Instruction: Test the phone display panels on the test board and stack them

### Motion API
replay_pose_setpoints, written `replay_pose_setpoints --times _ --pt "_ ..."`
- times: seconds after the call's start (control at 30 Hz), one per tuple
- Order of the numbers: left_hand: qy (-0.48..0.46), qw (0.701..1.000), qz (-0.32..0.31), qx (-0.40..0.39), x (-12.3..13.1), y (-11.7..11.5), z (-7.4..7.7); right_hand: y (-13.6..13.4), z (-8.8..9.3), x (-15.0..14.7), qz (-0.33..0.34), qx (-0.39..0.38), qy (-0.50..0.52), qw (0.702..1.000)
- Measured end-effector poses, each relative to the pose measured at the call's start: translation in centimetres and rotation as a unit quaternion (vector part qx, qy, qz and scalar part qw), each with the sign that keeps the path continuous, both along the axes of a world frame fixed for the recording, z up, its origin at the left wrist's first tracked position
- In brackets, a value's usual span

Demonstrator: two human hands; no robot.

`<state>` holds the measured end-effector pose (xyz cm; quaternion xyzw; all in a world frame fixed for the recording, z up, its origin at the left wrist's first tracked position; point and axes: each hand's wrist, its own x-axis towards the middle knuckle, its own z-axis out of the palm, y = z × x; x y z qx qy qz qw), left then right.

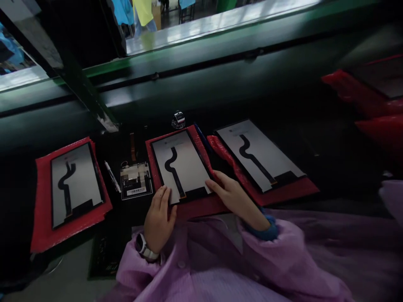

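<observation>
In the middle of the head view, a tablet display panel (192, 161) lies on a red plastic wrap sleeve (204, 209), its white back up and a curved black flex cable (176, 178) across it. My left hand (158, 220) holds the panel's lower left corner, fingers together along the edge and thumb at the bottom. At the lower right edge, my right hand (231, 193) grips the same panel with the thumb on top; its other fingers are partly hidden. Similar panels lie on either side: a left panel (83, 180) and a right panel (267, 153), both on red wrap.
Between the left and middle panels lie a small circuit assembly (137, 180), a white pen (112, 177) and an orange flex strip (132, 147). A shiny metal roll (179, 120) sits behind. A green post (85, 92) rises at left. More red wrap (352, 90) lies far right.
</observation>
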<state>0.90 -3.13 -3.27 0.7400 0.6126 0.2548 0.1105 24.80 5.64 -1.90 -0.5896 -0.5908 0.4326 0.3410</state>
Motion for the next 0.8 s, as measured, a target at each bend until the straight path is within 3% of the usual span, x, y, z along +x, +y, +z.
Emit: replay_pose_setpoints --times 0.07,0.17,0.27,0.33,0.43,0.5,0.63,0.73,0.8 --pt "-0.007 1.000 0.010 -0.003 0.2 0.0 -0.1 0.6 1.1 0.7 -0.018 0.111 -0.122 0.986" --pt "-0.030 0.999 0.011 -0.013 0.2 0.0 0.6 1.5 4.2 0.7 -0.012 0.237 -0.204 0.950" --pt "-0.058 0.997 -0.021 -0.038 -1.2 0.7 2.7 3.0 7.6 -1.2 0.057 0.327 -0.250 0.909" --pt "-0.074 0.997 -0.022 -0.025 -3.0 2.3 4.6 4.8 8.7 -3.4 0.117 0.383 -0.284 0.871" --pt "-0.061 0.993 0.063 0.074 -6.3 6.7 6.7 8.2 7.5 -6.8 0.245 0.415 -0.277 0.832" --pt "-0.026 0.987 0.131 0.089 -8.1 10.3 7.1 10.2 5.4 -8.3 0.260 0.396 -0.265 0.840" --pt "0.073 0.981 0.175 0.032 -9.8 15.6 5.4 11.6 1.5 -9.0 0.248 0.346 -0.239 0.873" --pt "0.078 0.980 0.179 0.027 -10.2 16.9 3.9 11.0 0.8 -8.5 0.265 0.319 -0.234 0.879" --pt "0.030 0.982 0.182 0.042 -10.4 16.9 3.3 10.5 1.1 -8.2 0.284 0.305 -0.240 0.877"
